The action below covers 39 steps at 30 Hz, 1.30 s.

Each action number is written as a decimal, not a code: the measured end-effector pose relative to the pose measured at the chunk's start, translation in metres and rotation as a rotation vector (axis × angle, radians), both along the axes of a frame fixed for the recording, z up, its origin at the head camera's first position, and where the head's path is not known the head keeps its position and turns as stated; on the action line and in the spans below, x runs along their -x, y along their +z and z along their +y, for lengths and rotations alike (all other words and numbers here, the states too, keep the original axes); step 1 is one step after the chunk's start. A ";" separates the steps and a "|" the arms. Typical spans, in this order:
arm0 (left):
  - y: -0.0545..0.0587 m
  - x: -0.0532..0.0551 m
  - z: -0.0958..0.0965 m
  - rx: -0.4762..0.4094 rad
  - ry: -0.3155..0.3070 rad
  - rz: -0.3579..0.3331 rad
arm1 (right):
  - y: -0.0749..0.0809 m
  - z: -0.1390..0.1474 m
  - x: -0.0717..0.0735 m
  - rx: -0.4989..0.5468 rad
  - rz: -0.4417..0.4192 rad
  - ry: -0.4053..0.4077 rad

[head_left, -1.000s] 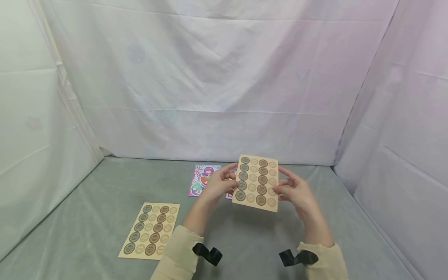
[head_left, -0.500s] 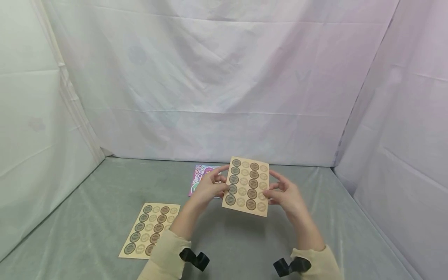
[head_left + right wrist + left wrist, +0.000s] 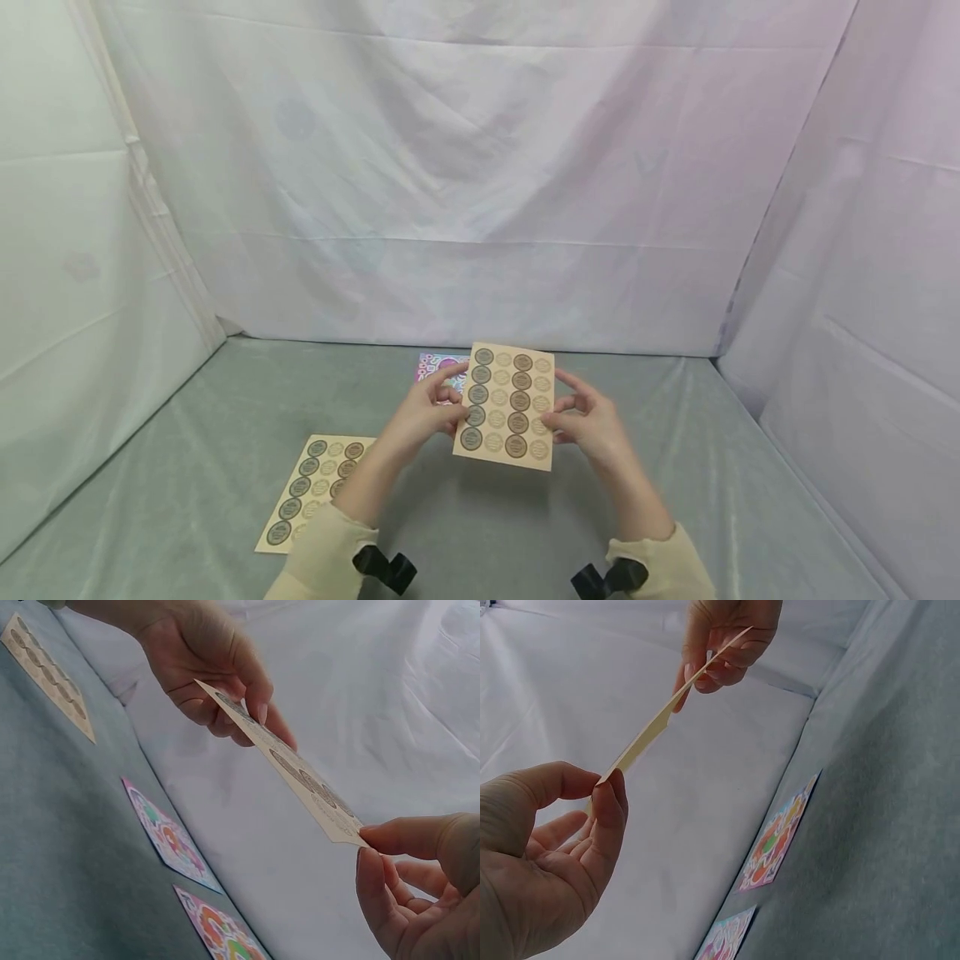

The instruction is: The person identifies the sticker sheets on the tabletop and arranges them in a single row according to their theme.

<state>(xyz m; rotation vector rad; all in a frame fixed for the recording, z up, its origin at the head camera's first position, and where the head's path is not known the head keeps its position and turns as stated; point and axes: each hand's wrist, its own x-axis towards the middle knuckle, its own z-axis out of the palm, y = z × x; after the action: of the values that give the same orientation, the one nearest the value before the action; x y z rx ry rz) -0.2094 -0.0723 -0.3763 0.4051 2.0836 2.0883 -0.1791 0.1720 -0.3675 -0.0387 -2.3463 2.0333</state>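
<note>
A tan sheet of round stickers (image 3: 506, 408) is held up above the table, its printed face toward the head camera. My left hand (image 3: 426, 410) pinches its left edge between thumb and fingers. At the opposite edge my right hand (image 3: 591, 418) grips it the same way. Seen nearly edge-on in the left wrist view, the sheet (image 3: 649, 739) is slightly bent. A second tan sticker sheet (image 3: 303, 492) lies on the table at the left, partly covered by my left forearm.
Two colourful sticker sheets (image 3: 169, 836) lie side by side on the grey cloth-covered table (image 3: 187, 425), near its back edge. In the head view the held sheet and left hand hide most of them. White curtains (image 3: 480, 183) close off the back and sides.
Both hands have carried the held sticker sheet to the left and slightly nearer. It now hides more of the colourful sheets, and the left forearm covers more of the tan sheet on the table.
</note>
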 end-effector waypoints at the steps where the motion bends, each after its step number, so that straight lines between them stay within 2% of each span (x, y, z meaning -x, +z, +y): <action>1: -0.001 -0.001 -0.002 0.006 0.002 0.003 | -0.001 -0.001 0.000 0.004 0.000 0.001; 8: -0.003 -0.007 -0.012 0.045 0.012 0.018 | -0.007 -0.011 -0.001 -0.013 0.005 -0.007; 19: -0.008 -0.015 -0.029 0.136 0.047 0.011 | -0.015 -0.027 -0.004 0.037 0.028 0.002; 30: -0.012 -0.024 -0.047 0.174 0.020 0.057 | -0.020 -0.039 -0.009 0.032 0.025 0.054; 39: -0.017 -0.029 -0.060 0.197 0.011 0.045 | -0.025 -0.049 -0.011 0.031 0.015 0.101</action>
<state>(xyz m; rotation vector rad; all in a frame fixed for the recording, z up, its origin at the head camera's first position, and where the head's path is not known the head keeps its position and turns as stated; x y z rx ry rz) -0.1808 -0.1319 -0.3930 0.4165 2.2944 1.8724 -0.1677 0.1229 -0.3929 0.0964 -2.3537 2.1062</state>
